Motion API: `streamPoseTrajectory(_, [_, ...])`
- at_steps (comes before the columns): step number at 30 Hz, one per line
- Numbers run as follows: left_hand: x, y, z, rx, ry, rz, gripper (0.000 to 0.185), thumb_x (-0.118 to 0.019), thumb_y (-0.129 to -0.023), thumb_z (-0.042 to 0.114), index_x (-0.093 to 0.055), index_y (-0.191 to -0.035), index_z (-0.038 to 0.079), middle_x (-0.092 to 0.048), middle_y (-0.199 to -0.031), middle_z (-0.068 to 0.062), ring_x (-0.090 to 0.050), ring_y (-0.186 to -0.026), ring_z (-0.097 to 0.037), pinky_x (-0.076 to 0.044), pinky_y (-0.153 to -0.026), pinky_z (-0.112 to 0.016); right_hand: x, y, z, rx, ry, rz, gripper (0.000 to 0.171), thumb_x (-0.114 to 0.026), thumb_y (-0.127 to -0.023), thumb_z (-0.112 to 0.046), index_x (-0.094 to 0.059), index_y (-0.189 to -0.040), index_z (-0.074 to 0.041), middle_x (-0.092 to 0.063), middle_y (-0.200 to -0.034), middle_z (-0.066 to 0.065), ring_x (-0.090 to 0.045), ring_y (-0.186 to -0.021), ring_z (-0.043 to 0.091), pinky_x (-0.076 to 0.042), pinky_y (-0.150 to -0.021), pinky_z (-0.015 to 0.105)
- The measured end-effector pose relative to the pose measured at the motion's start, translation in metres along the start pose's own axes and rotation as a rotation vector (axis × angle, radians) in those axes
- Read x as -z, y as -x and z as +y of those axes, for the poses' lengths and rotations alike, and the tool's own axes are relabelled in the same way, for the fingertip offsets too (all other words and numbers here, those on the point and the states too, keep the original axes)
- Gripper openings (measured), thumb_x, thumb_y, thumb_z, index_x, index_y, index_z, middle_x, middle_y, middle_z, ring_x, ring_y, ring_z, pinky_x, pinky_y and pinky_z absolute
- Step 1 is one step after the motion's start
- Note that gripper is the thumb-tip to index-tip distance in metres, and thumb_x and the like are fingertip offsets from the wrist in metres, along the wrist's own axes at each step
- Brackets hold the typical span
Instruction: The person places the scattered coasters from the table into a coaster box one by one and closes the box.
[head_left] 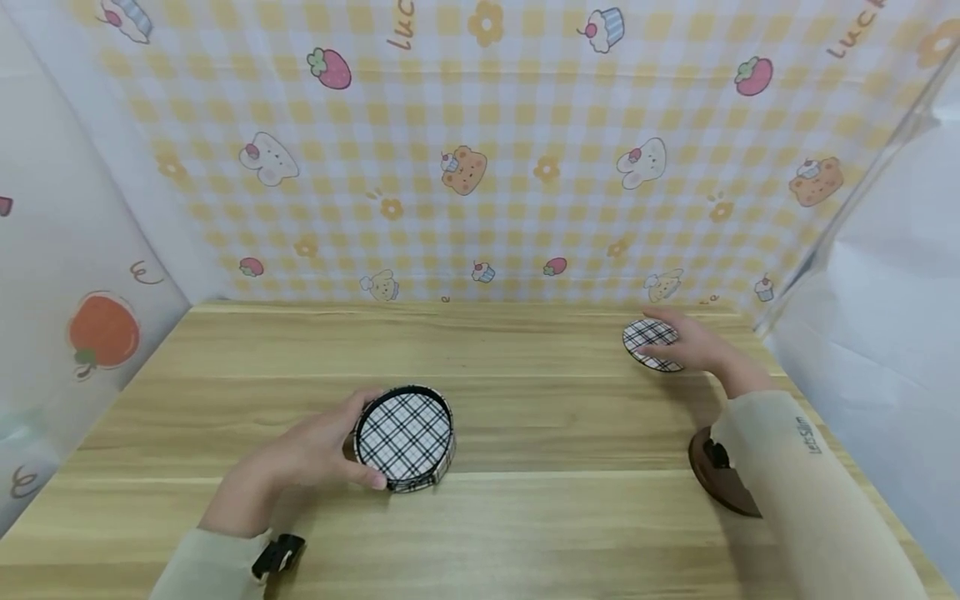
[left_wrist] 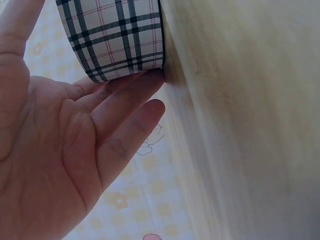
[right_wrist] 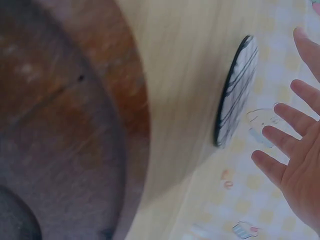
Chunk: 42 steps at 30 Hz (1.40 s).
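My left hand grips a round black-and-white plaid coaster holder, with the thumb at its near edge and fingers behind its far side. In the left wrist view, the holder's plaid side wall rests against the fingers of that hand, at the tabletop. At the far right, my right hand hovers over a loose round plaid coaster. Its fingers are spread in the right wrist view, where the hand stands apart from the coaster.
A dark brown round wooden piece lies on the right of the table, partly hidden under the right sleeve; its brown rim looms large in the right wrist view. The wood-grain table ends at a yellow checked cloth backdrop.
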<state>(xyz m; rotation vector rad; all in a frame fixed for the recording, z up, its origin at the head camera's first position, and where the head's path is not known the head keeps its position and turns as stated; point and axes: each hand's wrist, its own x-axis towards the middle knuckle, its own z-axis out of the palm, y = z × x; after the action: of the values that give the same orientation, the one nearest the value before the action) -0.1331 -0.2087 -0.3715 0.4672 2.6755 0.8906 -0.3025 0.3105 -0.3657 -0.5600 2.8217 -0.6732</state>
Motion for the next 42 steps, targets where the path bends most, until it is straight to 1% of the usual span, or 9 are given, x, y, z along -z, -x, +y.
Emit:
streamPoseTrajectory(4, [0.002,0.001,0.001,-0.003,-0.01,0.008,0.115,-0.085,-0.067,0.055,-0.025,-0.152,0.005,-0.048,-0.147,-0.024,-0.047,-0.133,-0.048,-0.04,-0.104,-0.07,-0.001,-0.002,0.008,0.004,0.002,0.007,0.08,-0.07,-0.092,-0.031,-0.031,-0.149,0.009,-0.026,-0.154,0.037,-0.024,-0.14,0.057,-0.021,-0.114,0.07])
streamPoseTrajectory(12, [0.001,0.002,0.003,-0.009,0.005,0.002,0.115,-0.085,-0.067,0.054,-0.026,-0.152,0.003,-0.045,-0.149,-0.023,-0.043,-0.136,-0.047,-0.037,-0.106,-0.07,-0.005,-0.004,0.018,-0.018,0.044,-0.013,0.086,-0.074,-0.088,-0.036,-0.032,-0.148,0.009,-0.033,-0.148,0.04,-0.038,-0.131,0.058,-0.032,-0.109,0.071])
streamPoseTrajectory(17, [0.0,0.002,0.003,-0.006,0.008,0.011,0.115,-0.085,-0.066,0.054,-0.026,-0.152,0.004,-0.046,-0.149,-0.024,-0.044,-0.136,-0.048,-0.037,-0.107,-0.069,-0.008,-0.004,0.017,-0.06,0.029,-0.039,0.092,-0.076,-0.086,-0.039,-0.029,-0.151,0.007,-0.033,-0.149,0.039,-0.04,-0.13,0.056,-0.035,-0.107,0.069])
streamPoseTrajectory(23, [-0.001,0.002,0.002,-0.009,0.001,0.01,0.115,-0.085,-0.066,0.054,-0.027,-0.152,0.005,-0.047,-0.148,-0.023,-0.046,-0.134,-0.046,-0.039,-0.106,-0.069,-0.012,-0.007,0.017,-0.063,0.023,-0.062,0.093,-0.075,-0.086,-0.04,-0.027,-0.152,0.006,-0.035,-0.147,0.039,-0.045,-0.125,0.053,-0.04,-0.102,0.067])
streamPoseTrajectory(25, [-0.001,0.003,0.002,-0.006,0.004,0.009,0.115,-0.085,-0.066,0.054,-0.026,-0.152,0.005,-0.047,-0.148,-0.023,-0.046,-0.134,-0.047,-0.039,-0.106,-0.069,-0.013,-0.008,0.018,-0.062,0.023,-0.067,0.093,-0.075,-0.086,-0.04,-0.028,-0.151,0.006,-0.033,-0.148,0.04,-0.044,-0.127,0.054,-0.04,-0.103,0.068])
streamPoseTrajectory(28, [-0.001,0.003,0.002,0.006,0.004,0.01,0.116,-0.085,-0.066,0.054,-0.025,-0.153,0.005,-0.046,-0.149,-0.024,-0.045,-0.135,-0.048,-0.038,-0.106,-0.069,-0.014,-0.009,0.018,-0.054,0.027,-0.07,0.092,-0.075,-0.086,-0.038,-0.029,-0.15,0.009,-0.026,-0.151,0.041,-0.038,-0.13,0.058,-0.035,-0.107,0.07])
streamPoseTrajectory(31, [0.0,0.004,0.002,0.012,0.003,0.013,0.116,-0.085,-0.066,0.054,-0.025,-0.153,0.005,-0.046,-0.149,-0.024,-0.045,-0.135,-0.048,-0.038,-0.106,-0.069,-0.015,-0.01,0.018,-0.041,0.038,-0.061,0.088,-0.076,-0.085,-0.037,-0.034,-0.147,0.01,-0.025,-0.151,0.042,-0.036,-0.131,0.06,-0.033,-0.109,0.07])
streamPoseTrajectory(37, [-0.001,0.004,0.002,0.003,0.007,0.012,0.116,-0.085,-0.067,0.054,-0.024,-0.153,0.005,-0.046,-0.149,-0.024,-0.045,-0.135,-0.048,-0.038,-0.106,-0.069,-0.015,-0.01,0.018,-0.049,0.029,-0.059,0.081,-0.077,-0.085,-0.034,-0.04,-0.141,0.011,-0.029,-0.148,0.042,-0.039,-0.129,0.059,-0.036,-0.107,0.069])
streamPoseTrajectory(42, [-0.001,0.004,0.002,-0.006,0.017,0.01,0.115,-0.085,-0.067,0.053,-0.025,-0.153,0.005,-0.047,-0.148,-0.024,-0.046,-0.134,-0.047,-0.038,-0.106,-0.069,-0.017,-0.006,0.02,-0.065,0.019,-0.056,0.075,-0.077,-0.085,-0.032,-0.043,-0.138,0.007,-0.037,-0.144,0.041,-0.043,-0.125,0.057,-0.04,-0.103,0.068])
